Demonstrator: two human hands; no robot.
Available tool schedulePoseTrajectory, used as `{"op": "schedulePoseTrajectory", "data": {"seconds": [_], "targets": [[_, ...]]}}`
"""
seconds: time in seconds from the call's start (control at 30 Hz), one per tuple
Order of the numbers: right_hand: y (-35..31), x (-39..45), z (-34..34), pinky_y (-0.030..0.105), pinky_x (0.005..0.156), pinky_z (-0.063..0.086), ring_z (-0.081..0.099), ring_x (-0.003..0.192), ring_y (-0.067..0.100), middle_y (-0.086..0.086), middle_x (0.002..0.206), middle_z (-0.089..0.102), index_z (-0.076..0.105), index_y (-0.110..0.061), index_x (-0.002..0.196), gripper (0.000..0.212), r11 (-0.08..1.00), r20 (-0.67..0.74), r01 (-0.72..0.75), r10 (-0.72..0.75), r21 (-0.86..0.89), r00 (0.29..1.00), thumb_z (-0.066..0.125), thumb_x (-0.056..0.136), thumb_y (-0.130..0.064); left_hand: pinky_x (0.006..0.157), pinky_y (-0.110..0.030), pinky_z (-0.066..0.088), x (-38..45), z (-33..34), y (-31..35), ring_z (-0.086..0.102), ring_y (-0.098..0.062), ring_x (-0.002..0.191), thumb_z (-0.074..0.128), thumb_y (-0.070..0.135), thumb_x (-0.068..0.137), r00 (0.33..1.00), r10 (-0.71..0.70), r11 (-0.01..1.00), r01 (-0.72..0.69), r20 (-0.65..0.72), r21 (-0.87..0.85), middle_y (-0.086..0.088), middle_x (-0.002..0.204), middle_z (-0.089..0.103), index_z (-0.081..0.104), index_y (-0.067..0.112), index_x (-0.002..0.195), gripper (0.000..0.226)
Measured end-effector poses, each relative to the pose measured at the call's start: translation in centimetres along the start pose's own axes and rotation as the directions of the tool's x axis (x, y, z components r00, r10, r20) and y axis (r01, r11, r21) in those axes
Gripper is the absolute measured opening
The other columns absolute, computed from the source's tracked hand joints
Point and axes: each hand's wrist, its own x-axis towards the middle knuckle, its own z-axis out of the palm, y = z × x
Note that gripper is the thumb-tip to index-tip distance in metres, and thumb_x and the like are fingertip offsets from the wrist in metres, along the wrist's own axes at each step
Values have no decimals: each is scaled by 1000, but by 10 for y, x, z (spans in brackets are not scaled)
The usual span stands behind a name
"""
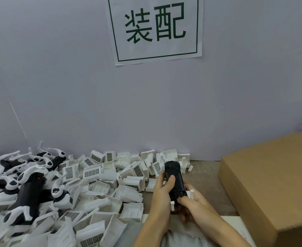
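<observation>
The step in hand looks like fitting: a black body [175, 179] is held just above the surface [205, 175], its far end tipped toward the wall [57, 86]. The left hand [161, 195] grips it, fingers curled round one side and thumb pressed on top. The right hand [194, 204] pinches the near end, where a white part [191, 194] shows on both sides of the body.

The next move probably calls for a steady squeeze – pressing the two together until they seat.

To the left lies a heap of white housings [100, 175] and, beyond it, black-and-white units [27, 184]. A cardboard box [271, 184] stands to the right – above hangs a paper sign [155, 27].
</observation>
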Motion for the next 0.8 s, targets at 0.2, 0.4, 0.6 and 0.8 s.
{"op": "schedulePoseTrajectory", "data": {"seconds": [0.2, 0.4, 0.6, 0.8], "targets": [[-4, -3, 1, 30, 53, 41, 61, 56, 16, 3, 70, 69, 60, -31, 118, 27, 999, 0, -14, 14, 46, 1000, 51, 100, -12, 75, -36, 56, 0, 0, -1, 74, -12, 82, 56, 17, 100, 1000, 3, 1000, -3, -4, 13, 7, 86, 77, 68, 19, 119, 22], [-1, -1, -1, 30, 51, 36, 51, 52, 16, 4, 66, 64, 59, -26, 118, 32, 996, 10, -32, 32, 87, 999, 51, 97, -3, 69, -32, 56, 0, 0, -1, 75, -15, 84, 55, 16, 101, 1000, 18, 1000, -18, -1, 9, 4, 89, 78, 66, 19, 123, 25], [-3, 0, 0, 30, 51, 37, 47, 53, 18, 8, 68, 63, 60, -25, 115, 45, 989, 25, -39, 36, 145, 999, 60, 70, -17, 55, -34, 53, 1, 0, 0, 74, -24, 80, 56, 15, 100, 999, 14, 1000, -14, -30, -12, -7, 91, 77, 65, 19, 120, 22], [2, 3, -1, 31, 53, 39, 58, 57, 17, 8, 71, 68, 62, -34, 116, 54, 993, 66, -21, 13, 115, 998, 65, 63, -28, 52, -31, 51, 3, -1, -1, 70, -25, 72, 55, 17, 101, 1000, 1, 1000, -1, -21, -8, -5, 82, 75, 66, 14, 112, 16]]}}
